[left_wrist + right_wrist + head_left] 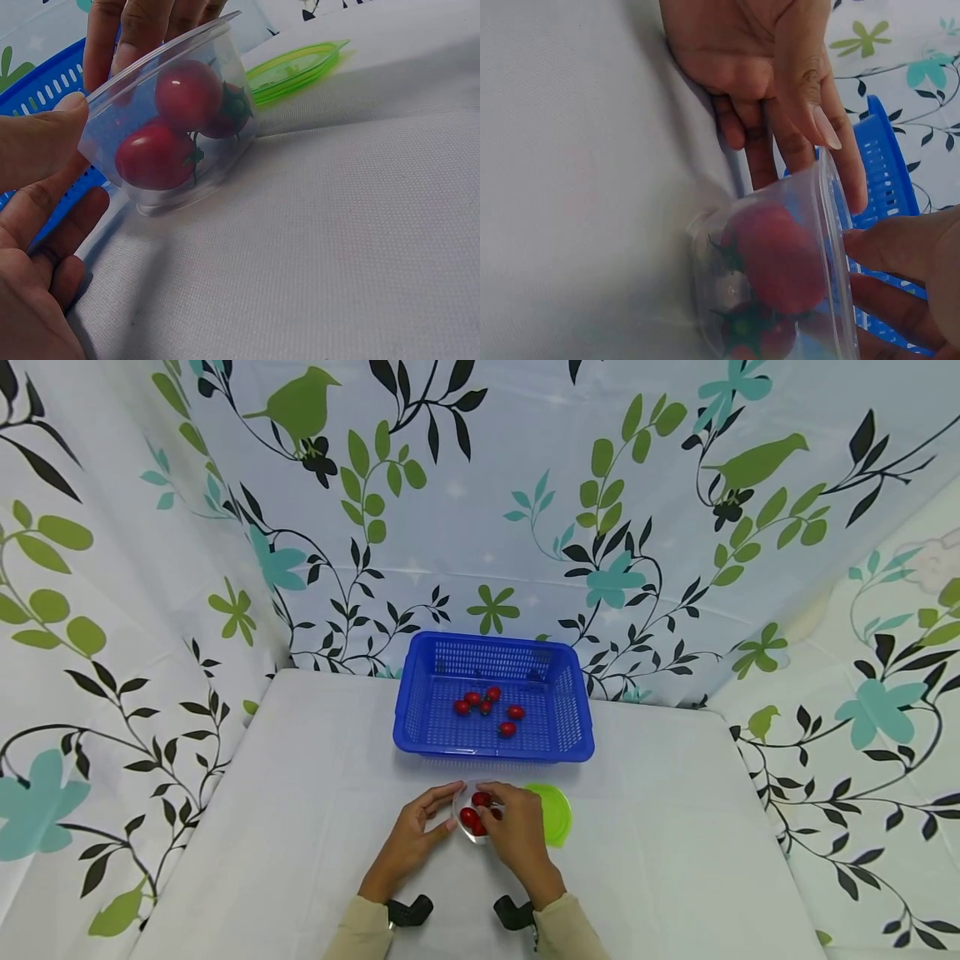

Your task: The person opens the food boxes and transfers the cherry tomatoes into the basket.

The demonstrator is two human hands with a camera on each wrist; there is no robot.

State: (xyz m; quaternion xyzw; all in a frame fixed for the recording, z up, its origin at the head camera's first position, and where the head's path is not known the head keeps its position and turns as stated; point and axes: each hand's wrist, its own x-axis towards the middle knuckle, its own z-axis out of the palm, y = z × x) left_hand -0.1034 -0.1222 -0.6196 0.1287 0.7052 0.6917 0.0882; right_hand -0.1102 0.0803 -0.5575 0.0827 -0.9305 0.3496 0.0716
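A clear plastic container (225, 169) with several cherry tomatoes (154, 155) in it stands on the white cloth. My left hand (408, 843) holds its left side, with thumb and index finger at the rim. My right hand (521, 827) reaches over the opposite rim, its fingertips down inside the container. Between its thumb and index finger shows a red cherry tomato (481, 797). The right palm and fingers partly cover the contents. Beside the right hand lies a bright green lid (557, 814), flat on the cloth.
Behind the container is a blue plastic basket (495, 756) with several cherry tomatoes (507, 729) on its floor. A patterned cloth (487, 552) with leaves and birds hangs behind and at both sides of the table (675, 827).
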